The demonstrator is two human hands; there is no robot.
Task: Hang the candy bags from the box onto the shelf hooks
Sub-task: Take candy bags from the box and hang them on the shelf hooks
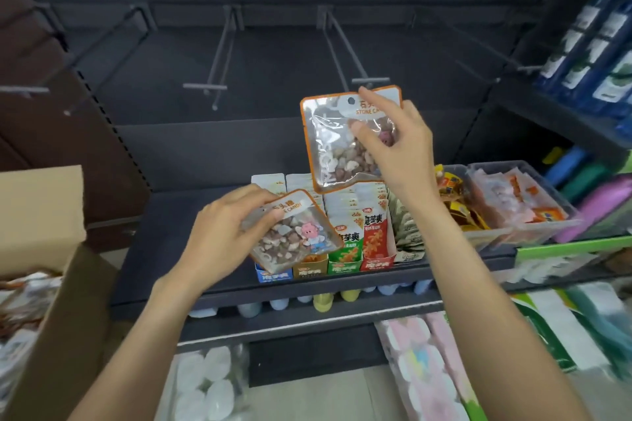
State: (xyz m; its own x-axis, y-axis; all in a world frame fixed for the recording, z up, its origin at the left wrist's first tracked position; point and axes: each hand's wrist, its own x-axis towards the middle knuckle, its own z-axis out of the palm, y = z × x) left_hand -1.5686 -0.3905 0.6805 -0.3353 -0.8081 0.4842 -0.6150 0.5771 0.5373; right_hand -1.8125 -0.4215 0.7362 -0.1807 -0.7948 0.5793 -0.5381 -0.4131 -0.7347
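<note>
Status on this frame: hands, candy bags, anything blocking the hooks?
Right hand holds candy bag just under hook. Left hand holds second bag. Not hung. Nothing blocking.

A dark grey shop shelving unit [273,55] fills the view, its slatted back panel rising behind a flat shelf board [164,260]. A brown panel [44,106] stands at the left. Pale floor [307,400] shows at the bottom. The lighting is soft and even.

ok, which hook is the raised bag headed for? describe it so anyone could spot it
Likely this one: on the dark back panel, a row of bare hooks juts forward. Take the hook just above the bag in the right hand; its crossbar nearly meets the bag's top edge.
</note>
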